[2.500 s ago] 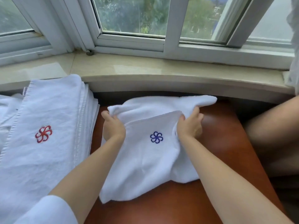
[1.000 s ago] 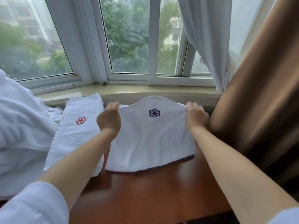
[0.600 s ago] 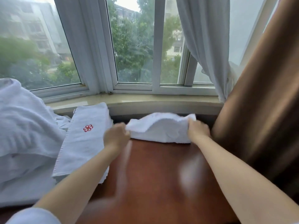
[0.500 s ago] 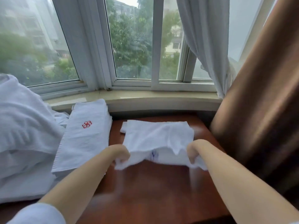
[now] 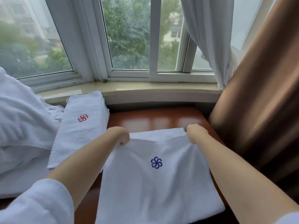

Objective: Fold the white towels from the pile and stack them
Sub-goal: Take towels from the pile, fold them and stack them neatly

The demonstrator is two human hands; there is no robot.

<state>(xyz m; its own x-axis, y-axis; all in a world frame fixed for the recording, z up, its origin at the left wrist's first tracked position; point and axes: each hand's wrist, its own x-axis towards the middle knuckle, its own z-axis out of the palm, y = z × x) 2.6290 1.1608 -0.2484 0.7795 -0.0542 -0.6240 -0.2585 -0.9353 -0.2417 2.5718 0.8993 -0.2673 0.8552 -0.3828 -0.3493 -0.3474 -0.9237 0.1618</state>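
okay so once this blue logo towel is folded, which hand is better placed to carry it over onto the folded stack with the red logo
Left, probably. The left hand grips the blue-logo towel at the corner nearest the red-logo stack, which lies directly to its left. The right hand holds the far corner, beside the brown curtain.

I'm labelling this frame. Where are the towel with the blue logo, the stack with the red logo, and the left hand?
towel with the blue logo [image 5: 155, 183]: head view, flat cloth below the emblem.
stack with the red logo [image 5: 80, 130]: head view, top towel's face.
left hand [image 5: 120, 135]: head view, back of the fist.
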